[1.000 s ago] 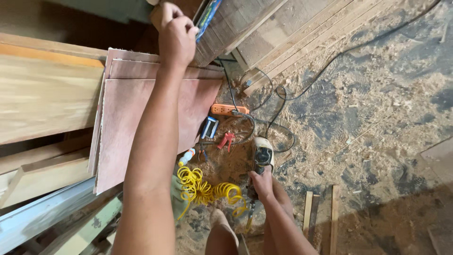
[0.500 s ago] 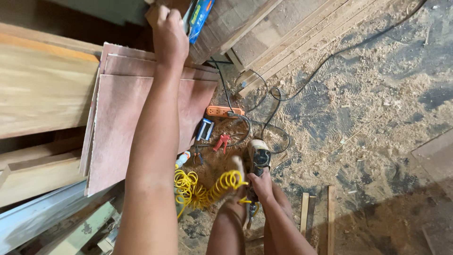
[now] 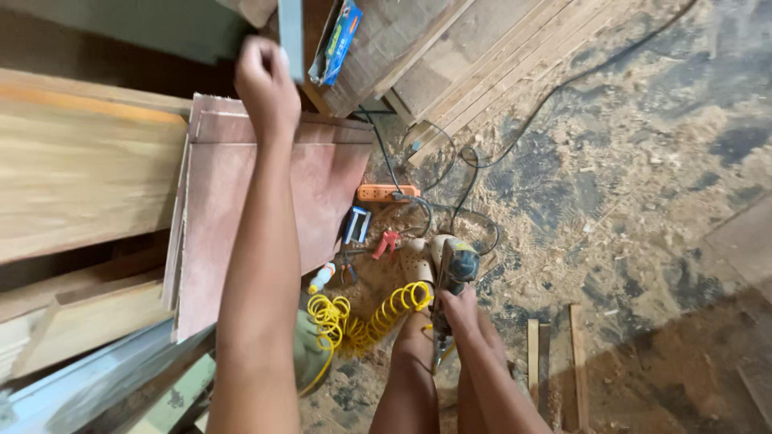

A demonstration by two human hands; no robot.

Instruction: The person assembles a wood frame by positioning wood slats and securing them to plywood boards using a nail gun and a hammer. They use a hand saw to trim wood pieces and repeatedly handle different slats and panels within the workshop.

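Low at about six o'clock, the right hand (image 3: 462, 304) wraps its fingers closed around the handle of a power saw (image 3: 452, 269) by the sawdusty floor (image 3: 643, 201); it looks heavy and rigid, best gripped by that handle, clear of the blade. Up at eleven o'clock, the left hand (image 3: 265, 84) is curled shut on the edge of a thin grey board (image 3: 291, 36), stiff and probably light, above the reddish plywood sheets (image 3: 257, 201).
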